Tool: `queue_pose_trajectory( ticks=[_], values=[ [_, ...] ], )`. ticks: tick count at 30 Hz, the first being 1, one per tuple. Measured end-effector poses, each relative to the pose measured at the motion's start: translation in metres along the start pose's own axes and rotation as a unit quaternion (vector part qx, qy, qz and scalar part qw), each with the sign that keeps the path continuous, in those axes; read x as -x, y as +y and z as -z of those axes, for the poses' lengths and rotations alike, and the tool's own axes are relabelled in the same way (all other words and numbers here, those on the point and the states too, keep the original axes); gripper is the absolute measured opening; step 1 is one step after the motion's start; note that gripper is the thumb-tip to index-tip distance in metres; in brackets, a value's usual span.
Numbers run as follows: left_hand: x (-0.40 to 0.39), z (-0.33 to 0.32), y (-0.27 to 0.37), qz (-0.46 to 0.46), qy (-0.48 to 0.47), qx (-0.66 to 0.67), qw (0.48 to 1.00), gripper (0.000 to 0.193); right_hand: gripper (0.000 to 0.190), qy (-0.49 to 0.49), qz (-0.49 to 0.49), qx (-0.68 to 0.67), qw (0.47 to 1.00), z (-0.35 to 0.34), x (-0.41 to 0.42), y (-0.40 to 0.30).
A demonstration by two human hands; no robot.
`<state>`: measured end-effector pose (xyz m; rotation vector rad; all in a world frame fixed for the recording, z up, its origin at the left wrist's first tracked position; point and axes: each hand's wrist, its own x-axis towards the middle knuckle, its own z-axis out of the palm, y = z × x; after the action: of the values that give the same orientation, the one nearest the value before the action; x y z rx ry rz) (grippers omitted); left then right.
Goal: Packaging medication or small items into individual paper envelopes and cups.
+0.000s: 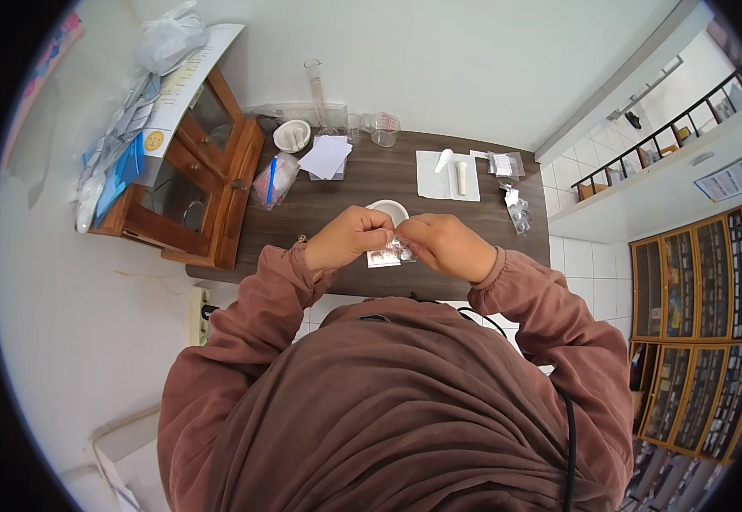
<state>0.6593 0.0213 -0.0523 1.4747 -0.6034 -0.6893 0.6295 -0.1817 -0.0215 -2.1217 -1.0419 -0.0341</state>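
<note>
Both hands meet over the near part of the table, pinching a silver foil strip pack (384,256) between their fingertips. My left hand (355,237) grips it from the left in a loose fist. From the right, my right hand (446,243) has its thumb and fingers on the foil. Part of the strip is covered by the fingers. Just beyond the hands stands a white mortar (389,208), its near side hidden behind them. Farther right, a white pestle (462,179) and a white spoon (443,161) lie on a sheet of white paper (428,185).
Along the back stand a second mortar (292,136) with a pestle, a measuring cylinder (315,89) and a beaker (385,129). White papers (326,157) and a blue pen (272,181) lie left. Opened foil packaging (519,214) rests right. A wooden cabinet (224,198) borders the table's left.
</note>
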Motion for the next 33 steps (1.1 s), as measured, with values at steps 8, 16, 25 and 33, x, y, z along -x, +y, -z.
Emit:
queue_pose_trajectory(
  ticks=[8,16,25,33],
  values=[
    [0.01,-0.033,0.017,0.133,0.131,0.346,0.919,0.01,0.025,0.082,0.074,0.07,0.991,-0.009,0.004,0.004],
    [0.013,-0.048,0.003,0.065,0.185,0.478,0.856,0.012,0.019,0.171,0.032,0.009,0.985,-0.03,0.004,0.006],
    [0.008,-0.001,0.002,0.004,0.087,-0.16,0.983,0.016,0.005,0.193,-0.218,-0.237,0.927,-0.046,0.006,0.017],
    [-0.002,-0.004,-0.02,0.005,0.116,-0.086,0.989,0.016,0.007,0.243,-0.223,-0.233,0.915,-0.058,0.01,0.03]
  ],
)
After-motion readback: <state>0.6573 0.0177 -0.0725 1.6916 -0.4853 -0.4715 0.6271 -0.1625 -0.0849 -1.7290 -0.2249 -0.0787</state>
